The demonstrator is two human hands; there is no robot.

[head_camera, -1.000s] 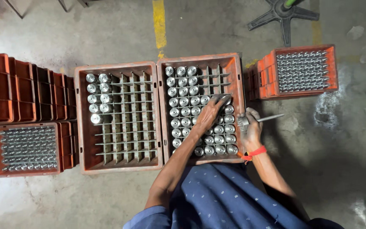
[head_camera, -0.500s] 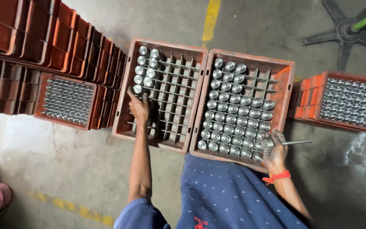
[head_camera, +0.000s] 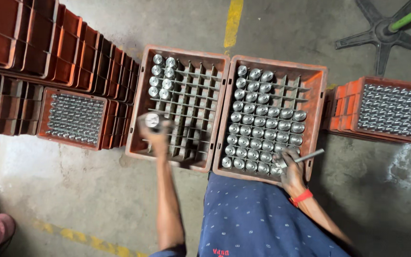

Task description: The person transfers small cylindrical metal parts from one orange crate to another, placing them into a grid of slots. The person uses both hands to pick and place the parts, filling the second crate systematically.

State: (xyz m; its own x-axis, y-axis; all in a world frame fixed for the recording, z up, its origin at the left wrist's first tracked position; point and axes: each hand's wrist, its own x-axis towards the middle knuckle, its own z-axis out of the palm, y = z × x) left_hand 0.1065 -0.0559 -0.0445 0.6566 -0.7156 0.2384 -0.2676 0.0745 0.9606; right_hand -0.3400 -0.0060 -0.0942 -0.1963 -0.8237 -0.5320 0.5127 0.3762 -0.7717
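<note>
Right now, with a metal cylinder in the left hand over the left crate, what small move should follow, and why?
Probably lower the metal cylinder into the nearest free cell of the left crate. The left hand holds it over the crate's near-left part, only the far-left cells are filled, and the divider grid is otherwise bare. The right hand holds a thin rod at the fuller right crate.

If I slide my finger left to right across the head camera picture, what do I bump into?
Small crate of metal parts → left hand holding a metal cylinder → nearly empty divided crate → fuller crate → right hand → far-right crate.
</note>
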